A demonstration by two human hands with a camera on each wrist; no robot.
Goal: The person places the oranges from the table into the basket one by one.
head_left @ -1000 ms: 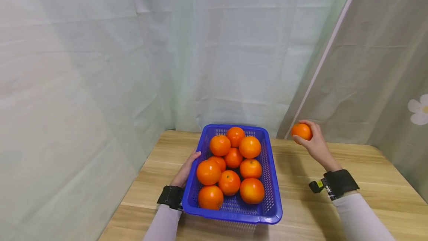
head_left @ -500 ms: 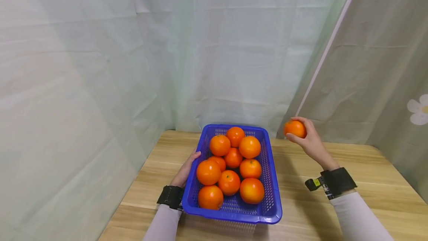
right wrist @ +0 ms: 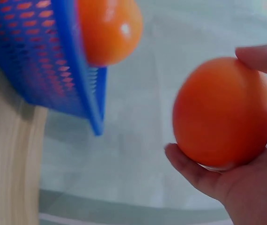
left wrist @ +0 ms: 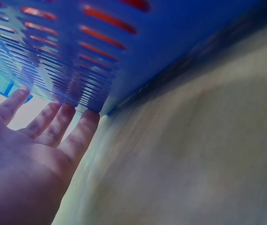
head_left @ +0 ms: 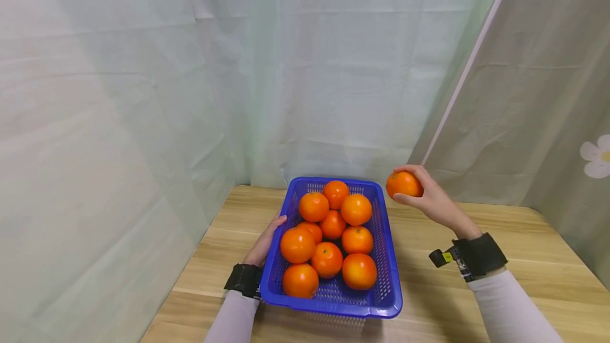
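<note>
My right hand (head_left: 436, 200) holds an orange (head_left: 404, 184) between thumb and fingers, above the table and just right of the basket's far right corner. In the right wrist view the same orange (right wrist: 225, 112) fills the grasp, apart from the basket wall. My left hand (head_left: 262, 240) rests along the left side of the blue plastic basket (head_left: 394, 279). The left wrist view shows its fingers (left wrist: 79, 136) fairly straight, fingertips at the slotted wall (left wrist: 91, 89). Inside the basket lie several oranges (head_left: 326, 260), some on top of others.
The basket stands on a light wooden table (head_left: 200, 274). Pale curtains (head_left: 333, 78) hang close behind the table and along its left side, with a greyer curtain (head_left: 519, 120) at the right. Black straps (head_left: 481, 254) with cameras sit on both wrists.
My right hand has carried the orange leftward, closer to the basket's far right corner. The left hand, the basket and the oranges in it have stayed put.
</note>
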